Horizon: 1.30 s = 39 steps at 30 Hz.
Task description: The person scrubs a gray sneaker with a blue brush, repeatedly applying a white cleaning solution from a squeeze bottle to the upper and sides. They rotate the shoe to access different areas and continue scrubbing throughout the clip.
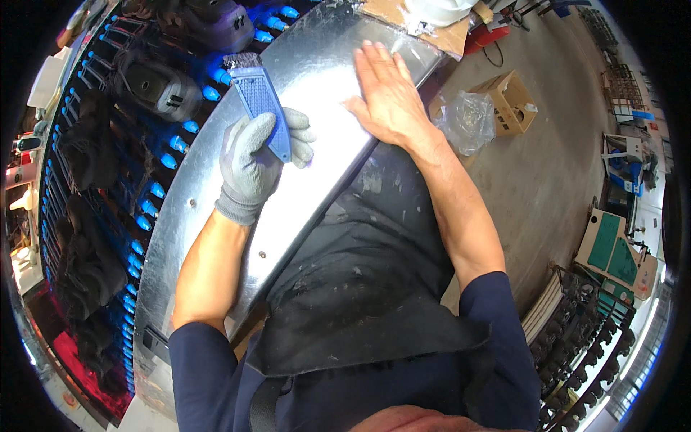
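At the far left, a red glow [75, 367] lies low, below a rack of thin bars carrying dark lumpy pieces [88, 248], too dim to tell more closely. Farther up on it sits a rounded dark piece [157, 88] with a pale oblong plate on its face. A row of blue tips [169, 160] runs along the curved edge of the metal tabletop [205, 230], which shows two small screws [262, 254] and a bright glare.

The left hand [253, 153], in a grey glove, grips a blue brush [260, 101] between thumb and fingers over the tabletop. The brush is tilted, its dark bristles [244, 60] at the upper end, near the blue tips.

A dark apron [367, 273] covers the person's front. The right hand [389, 97], bare, lies spread flat, palm down, on the tabletop, holding nothing, the thumb out to the left. Just beyond its fingers are a cardboard sheet [450, 39] and a white object [435, 13] on it.

Farther right, a clear plastic bag [468, 124] touches an open box [512, 104] on the floor [554, 173]. At the far right stand a green and beige machine [619, 248] and a rack of dark parts [586, 345].
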Tool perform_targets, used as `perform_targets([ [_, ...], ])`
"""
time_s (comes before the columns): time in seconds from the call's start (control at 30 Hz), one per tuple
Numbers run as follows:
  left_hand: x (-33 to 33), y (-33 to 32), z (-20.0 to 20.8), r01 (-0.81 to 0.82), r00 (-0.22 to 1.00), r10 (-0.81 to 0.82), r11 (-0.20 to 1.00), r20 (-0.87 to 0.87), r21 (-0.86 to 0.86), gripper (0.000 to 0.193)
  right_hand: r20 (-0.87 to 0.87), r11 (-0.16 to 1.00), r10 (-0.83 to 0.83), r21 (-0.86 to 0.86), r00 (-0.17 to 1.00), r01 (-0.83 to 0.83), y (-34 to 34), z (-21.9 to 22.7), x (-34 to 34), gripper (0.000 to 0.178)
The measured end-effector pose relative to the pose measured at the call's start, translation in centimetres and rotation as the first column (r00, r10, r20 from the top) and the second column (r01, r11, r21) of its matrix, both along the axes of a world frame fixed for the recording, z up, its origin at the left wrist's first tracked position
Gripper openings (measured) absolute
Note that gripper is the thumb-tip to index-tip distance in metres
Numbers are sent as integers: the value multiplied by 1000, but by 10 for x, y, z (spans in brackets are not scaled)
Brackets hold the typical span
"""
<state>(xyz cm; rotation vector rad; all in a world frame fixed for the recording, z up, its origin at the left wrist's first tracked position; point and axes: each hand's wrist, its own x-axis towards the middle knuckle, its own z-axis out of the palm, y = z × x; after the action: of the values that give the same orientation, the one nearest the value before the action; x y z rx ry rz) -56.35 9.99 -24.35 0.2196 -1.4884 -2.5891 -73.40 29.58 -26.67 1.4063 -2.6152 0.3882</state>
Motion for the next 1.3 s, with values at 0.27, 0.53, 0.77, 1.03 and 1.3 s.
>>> perform_targets([
  [0.27, -2, 3, -2, -8, 1000, 7, 998, 5, 70, 48, 283, 886, 459, -214, 842, -411, 65, 26, 99, 72],
  [0.53, -7, 3, 7, 45, 999, -45, 997, -5, 63, 46, 303, 859, 263, -507, 916, -79, 95, 29, 74, 19],
  [0.77, -7, 4, 9, 30, 998, -42, 970, -45, -242, 37, 33, 799, 368, -523, 929, -298, 5, 58, 69, 64],
  [1.03, -13, 9, 15, 21, 1000, -23, 971, -7, -240, 30, -41, 794, 277, -552, 960, -253, -31, 40, 66, 65],
  [1.3, -17, 18, 12, 126, 988, -152, 904, -30, -409, 27, 545, 692, 211, -669, 812, 269, -2, 33, 28, 21],
])
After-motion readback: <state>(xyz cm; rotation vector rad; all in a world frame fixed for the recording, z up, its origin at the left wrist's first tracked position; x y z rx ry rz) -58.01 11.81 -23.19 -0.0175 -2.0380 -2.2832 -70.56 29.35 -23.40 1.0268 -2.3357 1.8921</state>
